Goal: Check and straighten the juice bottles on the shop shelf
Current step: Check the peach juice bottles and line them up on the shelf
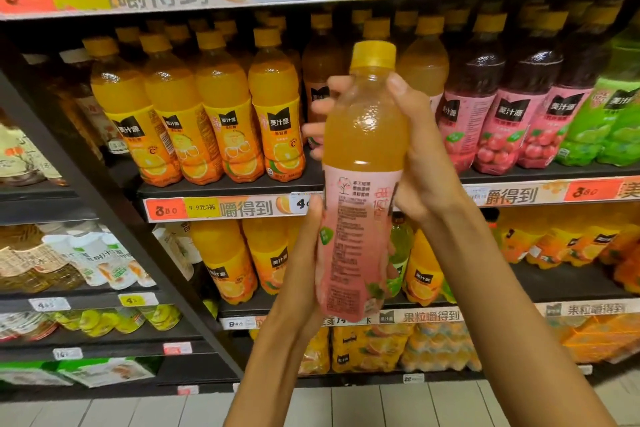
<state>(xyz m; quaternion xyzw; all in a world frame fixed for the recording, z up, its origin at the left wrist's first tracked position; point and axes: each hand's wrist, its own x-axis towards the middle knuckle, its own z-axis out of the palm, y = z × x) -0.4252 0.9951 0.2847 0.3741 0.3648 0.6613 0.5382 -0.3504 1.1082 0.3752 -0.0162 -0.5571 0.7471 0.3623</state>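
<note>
I hold one juice bottle (363,135) upright in front of the shelf, its yellow cap at the top and the back of its pink label towards me. My right hand (422,156) grips its upper body, with the thumb near the neck and the fingers wrapped round the far side. My left hand (308,253) lies along the lower left side of the label, fingers fairly straight against it. Behind it, orange juice bottles (221,107) stand in rows on the shelf (225,189), with a gap where pink-labelled bottles (498,128) begin.
Green-labelled bottles (609,121) stand at the far right of the same shelf. More orange juice bottles (228,260) fill the shelf below, and multipacks (381,347) sit at the bottom. A black upright (104,204) divides off a left bay holding other drinks (97,260).
</note>
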